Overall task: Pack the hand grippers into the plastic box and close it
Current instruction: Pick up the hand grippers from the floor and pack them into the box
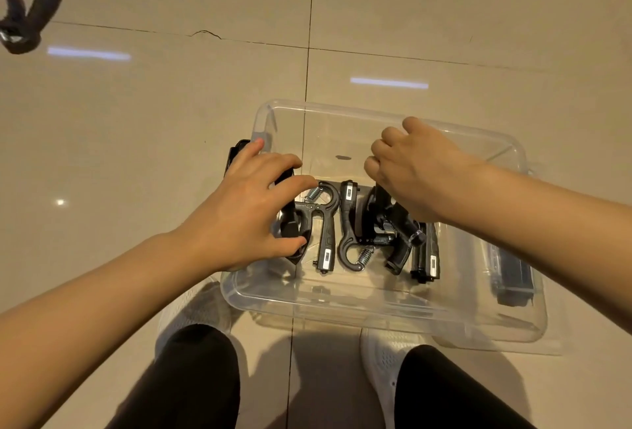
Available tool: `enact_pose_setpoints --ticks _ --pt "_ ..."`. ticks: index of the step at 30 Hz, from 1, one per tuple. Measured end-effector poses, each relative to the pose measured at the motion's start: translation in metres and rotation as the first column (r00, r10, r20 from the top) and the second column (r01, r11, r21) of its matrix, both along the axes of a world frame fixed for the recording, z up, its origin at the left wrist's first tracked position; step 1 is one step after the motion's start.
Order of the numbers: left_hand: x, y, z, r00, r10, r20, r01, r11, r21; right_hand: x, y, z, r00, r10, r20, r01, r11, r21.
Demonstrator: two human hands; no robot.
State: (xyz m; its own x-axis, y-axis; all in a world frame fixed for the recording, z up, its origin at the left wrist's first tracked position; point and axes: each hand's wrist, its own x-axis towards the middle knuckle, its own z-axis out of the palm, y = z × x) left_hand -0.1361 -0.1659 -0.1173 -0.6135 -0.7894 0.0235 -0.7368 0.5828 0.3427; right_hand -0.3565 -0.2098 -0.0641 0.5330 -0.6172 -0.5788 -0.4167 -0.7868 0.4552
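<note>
1. While several hand grippers [345,223] lie side by side on the bottom of the clear plastic box [393,312], packing looks well along but not finished.
2. Counting them exactly: not possible, since those under the right wrist overlap; at least four, black with metal springs, all in the near half of the box.
3. Left hand [253,210]: reaching over the box's left wall, fingers spread and curled around one black gripper [289,220], lowering or setting it beside the others; contact clear at thumb and fingertips.
4. Right hand [410,172]: hovering over the right part of the pile, fingers curled loosely into a half fist; whether anything sits inside that curl cannot be told, nothing showing there.
5. Box itself: on the tiled floor [171,104], just ahead of two white shoes [383,360], open on top, far half bare.
6. Dark latch [513,278] on the right end of the box, and another dark piece at the left wall behind the left hand; no lid clearly made out, though a clear edge under the box may be one.
7. One more black gripper [27,18] lying well apart on the floor, far to the upper left, not yet packed.
8. Left to do, as judged: release the held one, fetch the stray one, then fit the lid and latch it.
</note>
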Motion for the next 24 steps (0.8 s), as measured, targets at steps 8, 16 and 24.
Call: enact_pose_setpoints --ticks 8,16,24 --pt "0.0 -0.001 -0.001 1.0 -0.006 0.001 0.006 1.0 -0.015 -0.014 -0.004 0.0 0.94 0.11 0.322 -0.177 0.966 0.189" --pt "0.0 -0.001 -0.001 1.0 -0.007 0.004 0.008 1.0 -0.024 -0.016 -0.016 -0.045 0.892 0.194 0.407 -0.29 0.938 0.188" --pt "0.001 -0.001 -0.001 1.0 -0.01 0.007 0.011 1.0 -0.02 -0.026 -0.014 -0.103 0.872 0.424 0.245 -0.445 0.895 0.037"
